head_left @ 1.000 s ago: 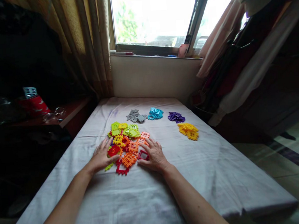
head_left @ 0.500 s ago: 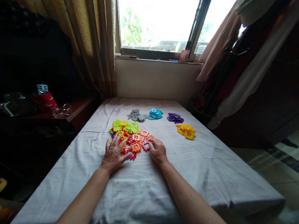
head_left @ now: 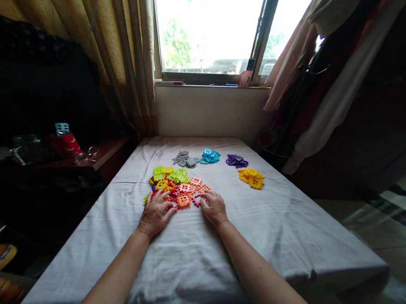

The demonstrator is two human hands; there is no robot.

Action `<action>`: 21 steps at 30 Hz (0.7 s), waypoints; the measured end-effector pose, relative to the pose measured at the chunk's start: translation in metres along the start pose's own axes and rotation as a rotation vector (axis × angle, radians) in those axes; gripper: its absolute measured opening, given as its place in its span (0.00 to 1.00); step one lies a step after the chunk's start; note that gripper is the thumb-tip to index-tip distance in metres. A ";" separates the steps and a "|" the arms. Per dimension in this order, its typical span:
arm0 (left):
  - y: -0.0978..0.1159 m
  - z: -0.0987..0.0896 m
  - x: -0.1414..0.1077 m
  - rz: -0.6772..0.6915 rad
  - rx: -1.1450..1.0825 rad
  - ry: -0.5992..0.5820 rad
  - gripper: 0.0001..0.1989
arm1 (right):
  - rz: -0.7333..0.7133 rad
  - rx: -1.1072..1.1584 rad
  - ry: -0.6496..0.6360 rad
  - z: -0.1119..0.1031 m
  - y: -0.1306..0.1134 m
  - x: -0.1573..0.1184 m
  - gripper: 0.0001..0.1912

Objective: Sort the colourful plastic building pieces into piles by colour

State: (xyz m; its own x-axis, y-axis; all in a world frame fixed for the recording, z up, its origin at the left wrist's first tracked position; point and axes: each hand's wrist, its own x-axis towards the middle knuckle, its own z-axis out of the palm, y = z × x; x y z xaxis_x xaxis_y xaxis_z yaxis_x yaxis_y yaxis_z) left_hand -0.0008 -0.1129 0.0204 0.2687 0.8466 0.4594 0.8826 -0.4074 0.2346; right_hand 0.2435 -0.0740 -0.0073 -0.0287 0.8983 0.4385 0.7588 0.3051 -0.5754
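Observation:
A mixed pile of flat, notched plastic building pieces lies on the covered table, with lime green (head_left: pixel 179 175), yellow (head_left: pixel 164 185), orange (head_left: pixel 183 200) and pink (head_left: pixel 187 188) ones showing. My left hand (head_left: pixel 155 214) rests on the pile's near left edge, its fingers spread over red pieces that it partly hides. At the near right edge, my right hand (head_left: pixel 214 207) has its fingers curled and its thumb against a crimson open-square piece (head_left: pixel 195 200). The undersides of both hands are hidden.
Farther back are single-colour heaps: grey (head_left: pixel 185 159), light blue (head_left: pixel 210 156), purple (head_left: pixel 236 160) and yellow (head_left: pixel 251 178). A pale cloth (head_left: pixel 265 240) covers the table. Glasses (head_left: pixel 87 155) and a red container (head_left: pixel 68 145) sit on a side desk at left.
My left hand has drawn slightly back toward me with its fingers lower on the pile. A green piece now shows beside it at left. My right hand has hardly moved.

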 end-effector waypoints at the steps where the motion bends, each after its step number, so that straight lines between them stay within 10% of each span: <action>1: 0.000 -0.001 0.000 0.014 -0.004 0.005 0.11 | -0.001 0.000 0.003 0.001 0.000 0.000 0.12; 21: -0.031 -0.006 -0.003 -0.240 -0.139 0.306 0.15 | 0.024 -0.020 -0.040 -0.003 0.000 0.000 0.11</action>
State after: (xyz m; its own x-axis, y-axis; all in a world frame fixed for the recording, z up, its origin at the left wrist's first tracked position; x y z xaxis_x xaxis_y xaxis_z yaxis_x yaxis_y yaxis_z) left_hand -0.0312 -0.1049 0.0173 -0.0841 0.7908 0.6063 0.8399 -0.2712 0.4701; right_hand 0.2457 -0.0746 -0.0050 -0.0364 0.9172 0.3967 0.7722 0.2778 -0.5715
